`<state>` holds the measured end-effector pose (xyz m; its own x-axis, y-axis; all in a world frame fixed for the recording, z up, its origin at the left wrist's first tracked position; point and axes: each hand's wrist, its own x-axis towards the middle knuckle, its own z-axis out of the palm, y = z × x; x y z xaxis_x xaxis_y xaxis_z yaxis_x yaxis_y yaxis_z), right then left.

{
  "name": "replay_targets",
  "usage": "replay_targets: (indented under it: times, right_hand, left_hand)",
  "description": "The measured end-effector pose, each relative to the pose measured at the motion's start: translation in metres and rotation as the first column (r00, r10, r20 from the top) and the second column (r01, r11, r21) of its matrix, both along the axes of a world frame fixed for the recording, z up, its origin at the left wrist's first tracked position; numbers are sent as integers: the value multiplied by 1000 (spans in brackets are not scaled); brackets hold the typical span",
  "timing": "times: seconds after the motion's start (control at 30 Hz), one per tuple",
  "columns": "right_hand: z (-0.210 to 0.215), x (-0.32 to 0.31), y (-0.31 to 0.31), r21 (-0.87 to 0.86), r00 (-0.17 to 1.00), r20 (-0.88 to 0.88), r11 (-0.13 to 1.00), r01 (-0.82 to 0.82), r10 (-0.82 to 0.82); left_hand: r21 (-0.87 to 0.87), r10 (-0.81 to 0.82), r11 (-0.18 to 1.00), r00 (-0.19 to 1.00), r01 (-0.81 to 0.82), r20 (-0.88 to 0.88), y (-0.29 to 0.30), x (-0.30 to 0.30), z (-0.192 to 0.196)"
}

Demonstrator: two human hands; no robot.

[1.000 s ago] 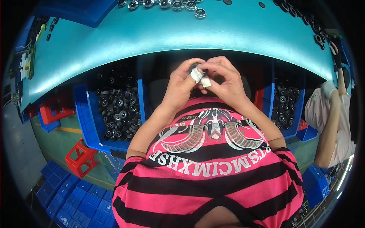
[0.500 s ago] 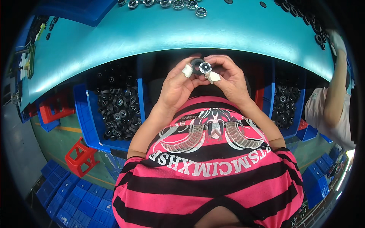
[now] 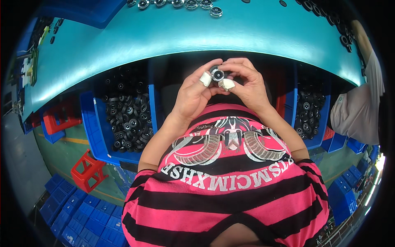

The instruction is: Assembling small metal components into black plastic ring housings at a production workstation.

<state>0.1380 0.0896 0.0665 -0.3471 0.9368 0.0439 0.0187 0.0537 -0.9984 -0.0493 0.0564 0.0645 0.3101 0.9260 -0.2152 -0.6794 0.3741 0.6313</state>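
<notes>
Both hands meet in front of my chest, just below the edge of the teal table [image 3: 247, 37]. My left hand [image 3: 193, 96] and my right hand [image 3: 247, 84] pinch a small round black wheel part [image 3: 217, 74] with a shiny metal centre between their fingertips. White tape wraps a left finger and the right thumb. The part faces the camera. A blue bin [image 3: 96, 136] full of similar black wheel parts [image 3: 129, 119] stands under the table to my left.
A second blue bin [image 3: 317, 140] with black parts stands at the right. Finished round parts [image 3: 189, 5] line the table's far edge. Another person's sleeve [image 3: 358, 115] is at the right. Red stools [image 3: 88, 173] and stacked blue crates [image 3: 70, 214] are on the floor.
My hands rose slightly toward the table edge and turned the small part, so its metal centre now faces the camera. The person at the right shifted.
</notes>
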Motion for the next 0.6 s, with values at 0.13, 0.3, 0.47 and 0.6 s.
replay_targets:
  times: [0.13, 0.3, 0.47, 0.6]
  right_hand:
    - [1, 1, 2, 324, 968, 246, 946, -27, -57]
    - [5, -3, 0, -167, 988, -150, 984, -60, 35]
    - [-6, -2, -1, -377, 934, -336, 892, -248, 118]
    - [-10, -4, -3, -224, 967, -249, 969, -106, 48]
  left_hand:
    - [46, 28, 999, 979, -19, -201, -2, 2, 0]
    - [156, 118, 985, 948, -74, -297, -4, 6, -2]
    - [291, 161, 955, 924, -58, -346, -4, 3, -7]
    - [324, 239, 942, 862, -93, -447, -5, 8, -6]
